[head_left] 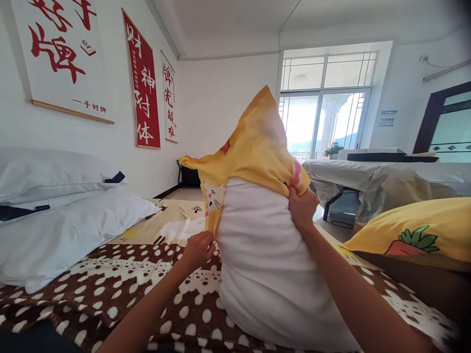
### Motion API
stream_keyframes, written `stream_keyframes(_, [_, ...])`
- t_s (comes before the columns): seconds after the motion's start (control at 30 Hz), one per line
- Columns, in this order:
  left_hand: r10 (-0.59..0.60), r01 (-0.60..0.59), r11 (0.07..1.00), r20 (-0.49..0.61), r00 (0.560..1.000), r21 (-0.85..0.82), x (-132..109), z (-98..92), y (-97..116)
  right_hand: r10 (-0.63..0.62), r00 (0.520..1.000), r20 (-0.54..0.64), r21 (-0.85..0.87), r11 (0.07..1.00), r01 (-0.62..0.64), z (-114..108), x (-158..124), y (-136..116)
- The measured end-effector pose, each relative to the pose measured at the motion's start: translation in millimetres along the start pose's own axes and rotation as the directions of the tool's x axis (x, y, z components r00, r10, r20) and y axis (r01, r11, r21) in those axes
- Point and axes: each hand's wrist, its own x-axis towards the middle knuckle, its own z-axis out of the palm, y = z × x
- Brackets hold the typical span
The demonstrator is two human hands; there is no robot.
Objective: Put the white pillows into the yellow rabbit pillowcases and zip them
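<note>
A white pillow [268,264] stands upright on the bed in front of me. A yellow cartoon-print pillowcase [257,142] covers its upper part. My left hand [198,247] pinches the pillowcase's lower left edge beside the pillow. My right hand [302,206] grips the pillowcase's edge on the pillow's right side, fingers closed on the cloth.
A brown blanket with white dots [121,289] covers the bed. Two white pillows [66,215] are stacked at the left. A yellow carrot-print pillow [419,235] lies at the right. A covered table [379,181] stands behind, before a bright window [324,113].
</note>
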Motion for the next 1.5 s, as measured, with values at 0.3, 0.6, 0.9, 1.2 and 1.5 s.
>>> stream_keyframes(0.3, [0.146,-0.152,0.914,-0.043,0.988,-0.376,3,-70.5,41,-0.182,0.954,0.240,0.142,0.978,0.151,8,-20,-16])
stream_keyframes(0.6, [-0.103,0.056,-0.437,0.112,0.988,-0.898,48,-112.3,73,-0.465,0.741,0.485,0.346,0.880,0.326,-22,-41,-55])
stream_keyframes(0.9, [-0.031,-0.045,-0.504,-0.034,0.999,-0.863,60,-140.4,72,-0.580,0.547,0.604,0.628,0.768,0.121,-42,-36,-71])
stream_keyframes(1.2, [0.297,0.178,-0.362,0.068,0.952,-0.915,36,-124.9,78,-0.633,0.404,0.660,0.640,0.756,0.137,-28,-24,-46])
stream_keyframes(1.5, [0.310,0.038,-0.301,-0.061,0.949,-0.953,31,-129.3,77,-0.707,0.429,0.563,0.487,0.703,0.519,-40,-55,-59])
